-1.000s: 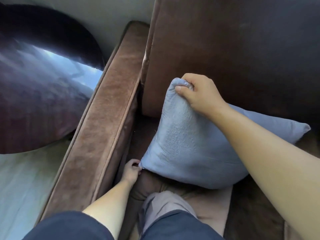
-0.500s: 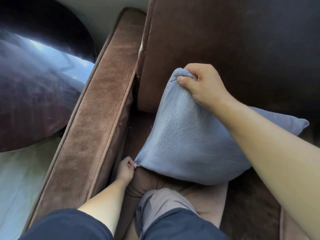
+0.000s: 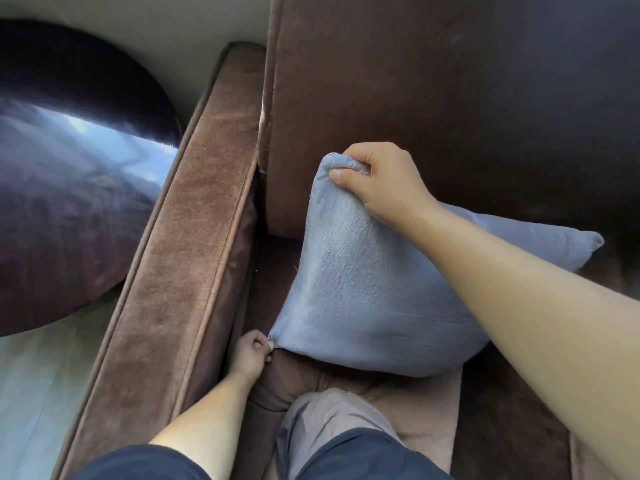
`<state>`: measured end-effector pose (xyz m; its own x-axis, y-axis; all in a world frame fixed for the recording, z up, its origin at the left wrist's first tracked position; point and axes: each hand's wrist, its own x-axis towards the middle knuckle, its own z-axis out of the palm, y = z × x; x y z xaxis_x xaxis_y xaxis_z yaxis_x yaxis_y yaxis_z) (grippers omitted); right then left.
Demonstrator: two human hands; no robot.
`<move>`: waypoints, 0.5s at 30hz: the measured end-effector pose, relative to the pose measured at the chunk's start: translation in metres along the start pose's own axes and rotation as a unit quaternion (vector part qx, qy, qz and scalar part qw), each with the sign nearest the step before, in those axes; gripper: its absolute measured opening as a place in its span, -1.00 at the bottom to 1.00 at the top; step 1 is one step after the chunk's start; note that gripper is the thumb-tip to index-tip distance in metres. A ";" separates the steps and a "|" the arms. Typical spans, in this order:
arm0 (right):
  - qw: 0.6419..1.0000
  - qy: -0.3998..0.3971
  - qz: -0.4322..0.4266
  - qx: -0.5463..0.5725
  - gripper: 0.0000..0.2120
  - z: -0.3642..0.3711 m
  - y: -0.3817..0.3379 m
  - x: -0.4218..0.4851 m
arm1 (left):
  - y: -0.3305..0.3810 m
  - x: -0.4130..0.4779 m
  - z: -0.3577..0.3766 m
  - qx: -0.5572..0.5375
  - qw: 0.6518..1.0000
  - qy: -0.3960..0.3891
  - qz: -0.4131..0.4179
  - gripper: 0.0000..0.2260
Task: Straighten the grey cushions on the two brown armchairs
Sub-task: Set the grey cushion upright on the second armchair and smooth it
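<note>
Little has shifted: your right hand (image 3: pixel 384 181) still pinches the cushion (image 3: pixel 363 299) top corner, left hand (image 3: pixel 251 353) the bottom one. Soft, light; likely sags, so keep corner grips.

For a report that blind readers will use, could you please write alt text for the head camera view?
A person's two bare hands hold a grey cushion on the seat of a brown armchair: the right hand grips its top corner, the left hand pinches its lower left corner. The chair's left armrest runs beside a dark, glossy round table.
</note>
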<state>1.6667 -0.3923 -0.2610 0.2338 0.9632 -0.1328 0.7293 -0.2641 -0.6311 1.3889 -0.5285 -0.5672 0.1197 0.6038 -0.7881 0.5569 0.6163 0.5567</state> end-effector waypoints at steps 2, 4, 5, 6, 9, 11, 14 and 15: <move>0.998 0.003 -0.016 -0.055 -0.80 0.000 0.000 -0.005 | 0.008 -0.006 -0.002 0.000 1.000 -0.014 -0.026 -0.75; 0.993 0.023 -0.031 -0.111 -0.77 -0.002 0.002 -0.012 | 0.020 -0.011 -0.007 0.023 0.997 -0.043 -0.052 -0.82; 0.992 0.034 -0.034 -0.119 -0.71 -0.004 0.005 -0.017 | 0.029 -0.014 -0.011 0.038 0.996 -0.051 -0.062 -0.81; 0.991 0.043 -0.034 -0.122 -0.66 -0.009 0.008 -0.022 | 0.038 -0.015 -0.015 0.050 0.995 -0.050 -0.065 -0.77; 0.985 0.032 -0.025 -0.167 -0.55 -0.023 0.028 -0.038 | 0.088 -0.028 -0.030 0.044 0.998 -0.006 -0.037 -0.75; 0.977 0.015 -0.010 -0.214 -0.45 -0.035 0.045 -0.052 | 0.136 -0.046 -0.040 -0.014 1.000 0.010 0.025 -0.83; 0.968 0.029 0.005 -0.250 -0.36 -0.056 0.071 -0.075 | 0.219 -0.082 -0.055 -0.105 0.985 0.021 0.133 -0.84; 0.965 0.036 0.014 -0.260 -0.35 -0.063 0.079 -0.084 | 0.246 -0.095 -0.061 -0.126 0.976 0.030 0.176 -0.83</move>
<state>1.7453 -0.4970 -0.2520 0.2882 0.9543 -0.0786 0.9417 -0.2973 -0.1573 1.4641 -0.4037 -0.3396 0.2142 0.8240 -0.5245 0.2696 0.4662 0.8426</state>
